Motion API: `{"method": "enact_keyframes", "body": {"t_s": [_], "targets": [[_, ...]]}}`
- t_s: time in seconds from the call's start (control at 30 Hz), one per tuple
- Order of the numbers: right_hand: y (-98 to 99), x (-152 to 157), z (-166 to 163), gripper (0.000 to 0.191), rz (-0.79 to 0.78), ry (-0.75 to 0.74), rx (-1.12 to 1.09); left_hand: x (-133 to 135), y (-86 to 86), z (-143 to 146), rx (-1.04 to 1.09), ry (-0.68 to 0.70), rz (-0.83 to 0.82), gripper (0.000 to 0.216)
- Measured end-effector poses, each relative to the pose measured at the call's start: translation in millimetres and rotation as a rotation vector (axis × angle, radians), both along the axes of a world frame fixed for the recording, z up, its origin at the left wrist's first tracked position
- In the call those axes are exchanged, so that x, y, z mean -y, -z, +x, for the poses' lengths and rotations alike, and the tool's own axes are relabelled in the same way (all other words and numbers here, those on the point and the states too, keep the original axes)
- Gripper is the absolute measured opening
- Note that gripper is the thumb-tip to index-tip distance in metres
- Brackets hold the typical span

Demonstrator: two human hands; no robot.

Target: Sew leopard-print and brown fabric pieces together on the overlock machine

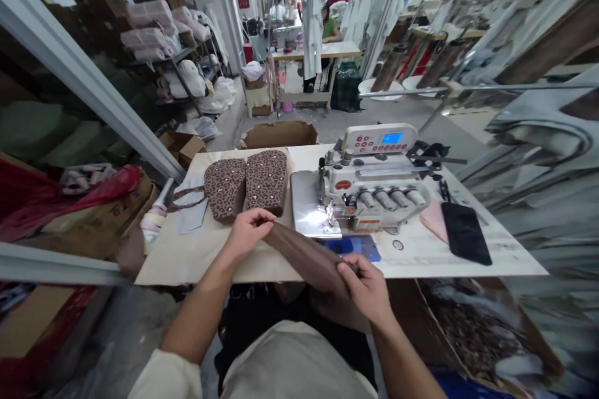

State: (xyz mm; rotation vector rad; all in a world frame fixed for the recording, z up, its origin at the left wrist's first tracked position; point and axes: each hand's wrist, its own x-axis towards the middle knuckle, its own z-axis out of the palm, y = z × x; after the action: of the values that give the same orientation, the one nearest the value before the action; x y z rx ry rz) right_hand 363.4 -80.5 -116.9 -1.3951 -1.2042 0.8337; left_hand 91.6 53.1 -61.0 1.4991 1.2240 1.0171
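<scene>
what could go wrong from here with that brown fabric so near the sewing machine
1. The left hand pinches one end of the brown fabric close to the lit needle area of the overlock machine; its fingers might stray too near.
2. The right hand holds the other end past the table edge, so the fabric could twist or feed crooked.
3. The leopard-print pieces beside the left hand might get nudged.

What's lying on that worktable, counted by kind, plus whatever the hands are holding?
leopard-print stacks: 2
sewing machine: 1
brown fabric, pinched by left hand and right hand: 1
black flat case: 1
pink piece: 1
Total: 6
</scene>
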Motion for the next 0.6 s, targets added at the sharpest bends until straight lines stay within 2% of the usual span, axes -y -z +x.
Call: {"method": "enact_keyframes", "body": {"t_s": [0.13,0.27,0.4,0.5,0.6], "targets": [[22.6,21.1,-4.5,0.041,-0.114,-0.018,-0.229,-10.0,-7.1,37.2,-0.128,0.098,0.180,0.019],[30.7,31.8,-17.4,0.046,-0.189,-0.095,-0.360,-15.2,-18.4,63.9,-0.293,0.177,0.308,0.030],[31.0,32.8,-16.5,0.038,-0.160,0.008,-0.274,-18.2,-30.2,72.3,-0.430,0.321,0.393,0.043],[29.6,29.6,-1.3,0.028,-0.090,0.125,-0.182,-18.6,-38.2,68.7,-0.514,0.445,0.458,0.051],[27.7,24.2,17.8,0.017,-0.016,0.164,-0.132,-17.0,-44.3,64.2,-0.540,0.571,0.501,0.051]]}}
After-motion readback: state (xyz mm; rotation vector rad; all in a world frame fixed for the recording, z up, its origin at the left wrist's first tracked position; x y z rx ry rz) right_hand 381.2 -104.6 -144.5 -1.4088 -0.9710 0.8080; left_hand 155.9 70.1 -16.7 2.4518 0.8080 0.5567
